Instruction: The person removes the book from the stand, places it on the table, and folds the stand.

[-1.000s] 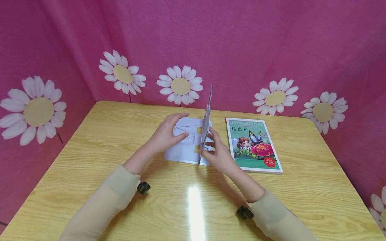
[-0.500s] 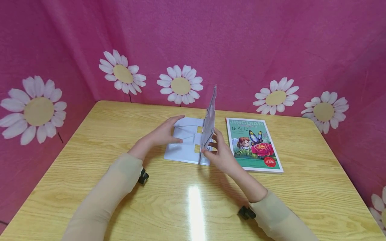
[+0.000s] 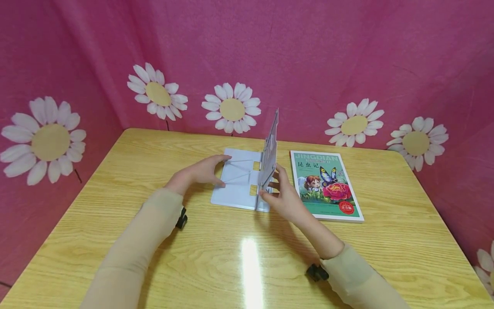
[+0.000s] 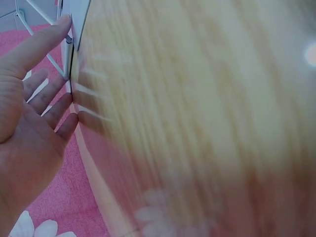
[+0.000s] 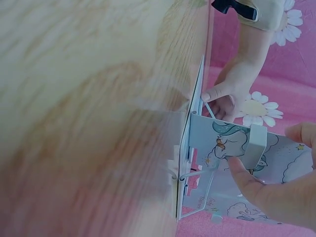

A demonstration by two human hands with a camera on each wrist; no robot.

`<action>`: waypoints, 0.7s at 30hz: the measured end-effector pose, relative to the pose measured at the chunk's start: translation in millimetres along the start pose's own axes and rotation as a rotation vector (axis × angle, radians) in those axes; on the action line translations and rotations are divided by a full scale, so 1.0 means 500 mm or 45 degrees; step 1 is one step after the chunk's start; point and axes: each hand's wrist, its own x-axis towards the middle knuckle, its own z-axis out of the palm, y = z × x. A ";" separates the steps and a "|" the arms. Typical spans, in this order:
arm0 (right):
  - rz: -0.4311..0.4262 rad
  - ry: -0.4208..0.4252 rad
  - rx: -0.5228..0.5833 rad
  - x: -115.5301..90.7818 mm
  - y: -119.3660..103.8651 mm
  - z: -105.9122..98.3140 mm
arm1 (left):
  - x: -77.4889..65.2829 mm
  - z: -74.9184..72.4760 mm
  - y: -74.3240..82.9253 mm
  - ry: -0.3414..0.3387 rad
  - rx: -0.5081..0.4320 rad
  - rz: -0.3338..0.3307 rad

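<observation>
A pink cloth printed with white daisies [image 3: 301, 56] hangs behind the book stand [image 3: 239, 193] and to both sides of it. The wood-grain tabletop [image 3: 216, 262] spreads under the stand, with a bright glare streak in front of it. Two beige sleeves [image 3: 125, 253] reach in from the stand's near left and near right.

The stand's base plate lies flat; its upright panel [image 3: 269, 161], printed with unicorns on the right face, rises from the base's right part. To the stand's right, well clear of the panel, a green-covered 昆虫记 paperback [image 3: 328, 193] lies face up.

At the stand's left edge, the left hand [image 3: 200, 170] has thumb and fingers spread wide apart, fingertips touching the base plate, nothing enclosed. On the stand's right side, the right hand [image 3: 284, 199] is partly closed, gripping the panel at its near edge. Small black wrist mounts [image 3: 317, 272] sit in front of the stand. Thin wire props [image 3: 238, 176] cross the base.
</observation>
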 end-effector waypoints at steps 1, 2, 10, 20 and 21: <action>0.004 -0.001 0.002 0.000 -0.001 0.000 | 0.000 -0.001 -0.001 -0.002 0.003 0.000; 0.008 -0.003 0.005 -0.001 -0.003 0.000 | 0.000 -0.002 0.000 -0.003 0.001 -0.005; 0.032 -0.013 0.000 -0.002 -0.009 -0.004 | -0.001 -0.005 0.009 0.004 0.053 -0.026; 0.015 -0.033 0.004 -0.005 -0.002 -0.012 | 0.000 0.001 0.006 0.013 0.087 -0.035; 0.019 -0.038 0.002 -0.005 -0.001 -0.013 | -0.001 0.002 0.007 0.016 0.090 -0.035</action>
